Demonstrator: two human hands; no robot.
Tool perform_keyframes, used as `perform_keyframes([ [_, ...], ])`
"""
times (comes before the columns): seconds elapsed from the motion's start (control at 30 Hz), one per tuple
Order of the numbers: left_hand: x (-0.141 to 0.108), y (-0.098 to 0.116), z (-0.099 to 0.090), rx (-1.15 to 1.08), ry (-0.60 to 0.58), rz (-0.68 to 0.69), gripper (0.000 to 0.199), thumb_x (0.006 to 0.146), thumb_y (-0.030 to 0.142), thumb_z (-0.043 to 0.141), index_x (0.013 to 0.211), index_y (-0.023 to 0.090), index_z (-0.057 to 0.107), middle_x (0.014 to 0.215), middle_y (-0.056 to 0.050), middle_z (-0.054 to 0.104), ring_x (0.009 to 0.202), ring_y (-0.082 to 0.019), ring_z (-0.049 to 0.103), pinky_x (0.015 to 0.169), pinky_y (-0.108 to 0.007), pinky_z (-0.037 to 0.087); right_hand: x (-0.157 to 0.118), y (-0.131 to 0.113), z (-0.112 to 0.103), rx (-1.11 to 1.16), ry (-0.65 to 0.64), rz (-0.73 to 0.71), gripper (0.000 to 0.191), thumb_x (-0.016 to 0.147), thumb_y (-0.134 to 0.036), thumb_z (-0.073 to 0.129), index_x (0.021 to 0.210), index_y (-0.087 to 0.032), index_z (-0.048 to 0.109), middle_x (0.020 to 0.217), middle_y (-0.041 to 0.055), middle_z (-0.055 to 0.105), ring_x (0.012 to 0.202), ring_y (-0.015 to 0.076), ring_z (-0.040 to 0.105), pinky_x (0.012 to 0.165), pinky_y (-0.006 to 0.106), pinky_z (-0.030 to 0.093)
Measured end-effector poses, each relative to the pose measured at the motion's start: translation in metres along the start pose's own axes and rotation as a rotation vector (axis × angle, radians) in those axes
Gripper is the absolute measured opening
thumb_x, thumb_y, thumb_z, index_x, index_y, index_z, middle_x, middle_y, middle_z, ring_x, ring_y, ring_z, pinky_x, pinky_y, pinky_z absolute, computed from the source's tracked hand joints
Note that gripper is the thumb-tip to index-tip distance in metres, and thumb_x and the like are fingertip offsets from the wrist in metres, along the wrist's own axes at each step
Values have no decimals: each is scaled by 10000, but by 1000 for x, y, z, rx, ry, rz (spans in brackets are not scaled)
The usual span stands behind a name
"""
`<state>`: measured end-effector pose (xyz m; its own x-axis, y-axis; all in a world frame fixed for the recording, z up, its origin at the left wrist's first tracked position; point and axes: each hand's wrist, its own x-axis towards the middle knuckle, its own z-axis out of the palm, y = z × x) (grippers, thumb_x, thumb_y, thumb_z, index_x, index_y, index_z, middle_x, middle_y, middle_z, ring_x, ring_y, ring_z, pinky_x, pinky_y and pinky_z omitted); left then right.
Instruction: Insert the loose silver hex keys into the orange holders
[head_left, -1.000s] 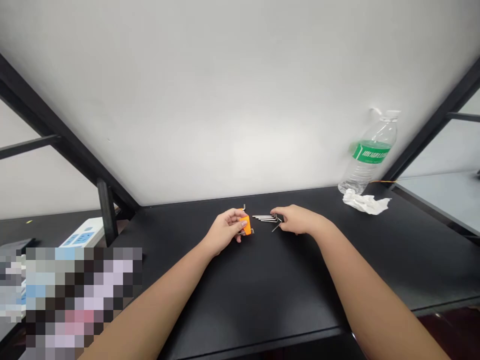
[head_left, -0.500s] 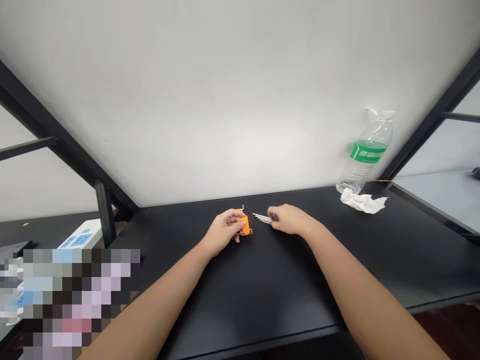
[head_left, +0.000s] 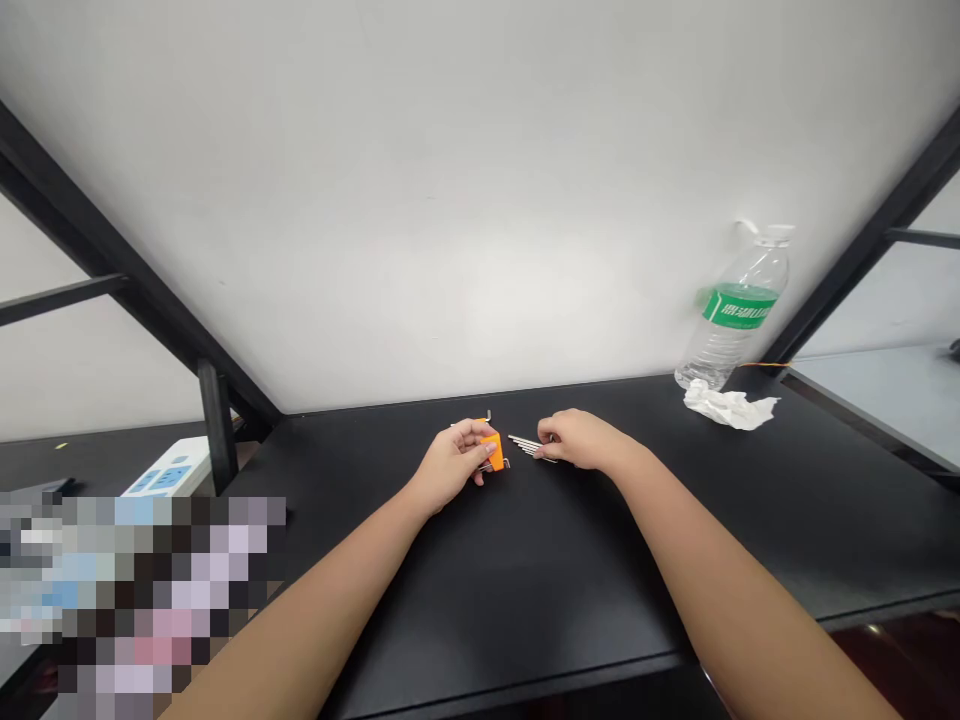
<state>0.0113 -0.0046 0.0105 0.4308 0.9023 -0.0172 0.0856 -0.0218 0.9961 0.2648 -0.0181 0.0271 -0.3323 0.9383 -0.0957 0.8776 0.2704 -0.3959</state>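
My left hand [head_left: 454,462] is closed around an orange hex key holder [head_left: 492,452], gripping it between thumb and fingers. A small bent hex key [head_left: 507,463] sticks out at the holder's lower right, and another bent end [head_left: 489,415] shows behind the fingers. To the right, my right hand [head_left: 574,438] has its fingers closed on several silver hex keys [head_left: 525,443]. Their straight ends fan out toward the holder, with a gap between. The fingers hide the bent ends of these keys.
A clear plastic bottle [head_left: 733,310] with a green label leans against the wall [head_left: 480,200] at the back right. Crumpled white tissue [head_left: 731,406] lies before it on the black tabletop [head_left: 525,580]. Black frame bars slant up both sides. A white power strip [head_left: 169,470] is at left.
My right fingers have shifted on the silver hex keys, and the keys lie at a slightly steeper slant. My left hand still grips the orange holder. The whole view has shifted slightly.
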Motion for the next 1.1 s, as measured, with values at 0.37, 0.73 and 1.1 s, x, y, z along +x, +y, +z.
perform_keyframes([
  [0.37,-2,2,2,-5,20,-5,394,775,441,784,984,150,620,797,-45,690,632,-133,615,480,-228,514,1,0,4,-63,31,-28,231,903,-467,632,881,-237,639,890,41,641,774,179,584,629,263,355],
  [0.73,-3,1,-1,-55,34,15,429,774,468,798,1017,153,639,835,-53,705,636,-140,637,523,-257,548,-3,-54,17,310,155,-424,186,889,-86,528,927,-226,644,873,-22,691,739,120,594,693,237,416],
  [1.1,-2,1,-3,16,-31,8,413,798,489,771,999,151,642,794,-47,693,624,-135,628,526,-256,552,-5,-46,18,587,-37,-230,177,890,-160,498,885,-205,669,774,-20,691,656,128,701,628,225,507],
])
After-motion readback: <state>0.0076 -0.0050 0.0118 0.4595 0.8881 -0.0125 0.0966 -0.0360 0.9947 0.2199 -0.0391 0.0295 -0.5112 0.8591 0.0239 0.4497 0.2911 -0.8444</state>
